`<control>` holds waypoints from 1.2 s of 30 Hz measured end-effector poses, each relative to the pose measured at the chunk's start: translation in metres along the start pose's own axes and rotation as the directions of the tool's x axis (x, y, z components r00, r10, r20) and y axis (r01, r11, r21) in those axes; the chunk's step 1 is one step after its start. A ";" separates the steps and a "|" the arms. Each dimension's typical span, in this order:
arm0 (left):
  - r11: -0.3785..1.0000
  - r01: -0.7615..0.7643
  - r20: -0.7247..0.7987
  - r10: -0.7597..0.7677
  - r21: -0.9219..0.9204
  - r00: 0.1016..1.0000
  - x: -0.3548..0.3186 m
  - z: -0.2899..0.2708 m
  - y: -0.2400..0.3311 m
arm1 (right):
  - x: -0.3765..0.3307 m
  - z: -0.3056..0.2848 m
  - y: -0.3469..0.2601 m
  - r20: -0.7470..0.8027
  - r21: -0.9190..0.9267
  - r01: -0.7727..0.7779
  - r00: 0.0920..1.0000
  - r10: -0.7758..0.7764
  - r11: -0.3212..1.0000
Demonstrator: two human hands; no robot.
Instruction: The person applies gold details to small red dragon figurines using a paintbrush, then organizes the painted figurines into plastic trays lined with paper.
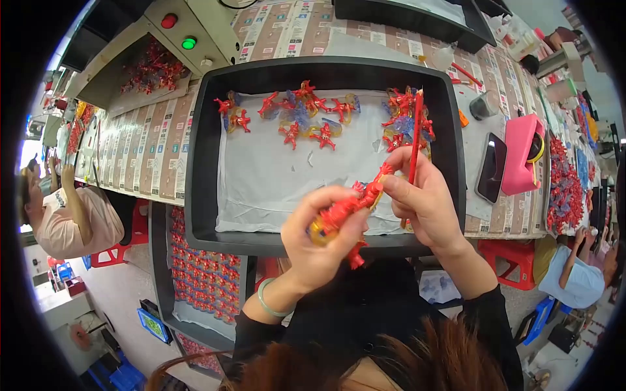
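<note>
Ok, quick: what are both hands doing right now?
Left hand: closed on a red toy figure.
Right hand: closed on a thin red brush, fingertips also pinching the figure's top end.

— What is being hidden by the left hand (pixel 323 238)?
— Much of the red figure (pixel 345 208) is being covered.
— And the far tray (pixel 417 16)?
— It is being cut off by the top edge.
</note>
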State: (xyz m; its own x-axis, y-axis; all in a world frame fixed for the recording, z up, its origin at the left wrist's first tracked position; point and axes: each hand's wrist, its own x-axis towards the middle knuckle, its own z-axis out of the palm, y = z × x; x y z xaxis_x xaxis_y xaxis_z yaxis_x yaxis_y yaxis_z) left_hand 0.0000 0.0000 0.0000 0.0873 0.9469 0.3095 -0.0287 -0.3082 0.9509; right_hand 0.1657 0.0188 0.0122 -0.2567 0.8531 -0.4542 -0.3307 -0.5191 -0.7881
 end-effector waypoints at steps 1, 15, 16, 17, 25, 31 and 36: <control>0.912 0.245 0.015 -0.254 -0.329 0.967 0.003 -0.001 0.003 | 0.001 0.001 0.002 -0.048 -0.071 0.202 0.977 -0.205 0.977; 0.428 0.598 0.267 -0.615 -0.678 0.742 0.035 -0.060 0.033 | 0.021 0.042 -0.057 0.747 -0.655 0.703 0.544 -0.383 -0.278; 0.515 0.538 0.164 -0.603 -0.667 0.781 0.034 -0.073 0.033 | 0.024 0.042 -0.060 0.713 -0.665 0.710 0.509 -0.483 -0.234; 0.617 0.432 0.063 -0.526 -0.658 0.848 0.034 -0.089 0.032 | 0.026 0.040 -0.062 0.645 -0.716 0.677 0.548 -0.533 -0.171; 0.886 0.123 -0.663 -0.419 -0.446 0.620 0.147 -0.297 -0.072 | 0.023 -0.021 -0.063 0.157 -0.841 0.462 0.706 -0.691 0.280; 0.795 -0.052 -0.543 -0.363 -0.605 0.757 0.284 -0.342 -0.132 | 0.018 -0.034 -0.052 -0.087 -0.726 0.377 0.780 -0.620 0.576; 0.780 0.014 -0.479 -0.399 -0.626 0.782 0.267 -0.344 -0.129 | 0.019 -0.035 -0.053 -0.085 -0.762 0.358 0.772 -0.630 0.540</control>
State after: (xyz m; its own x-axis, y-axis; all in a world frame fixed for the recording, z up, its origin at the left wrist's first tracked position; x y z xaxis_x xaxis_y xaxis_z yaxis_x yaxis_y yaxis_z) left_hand -0.3157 0.3237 -0.0398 -0.3978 0.9071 -0.1378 -0.6442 -0.1692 0.7459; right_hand 0.2104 0.0645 0.0306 0.0870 0.9900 0.1109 0.4210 0.0643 -0.9048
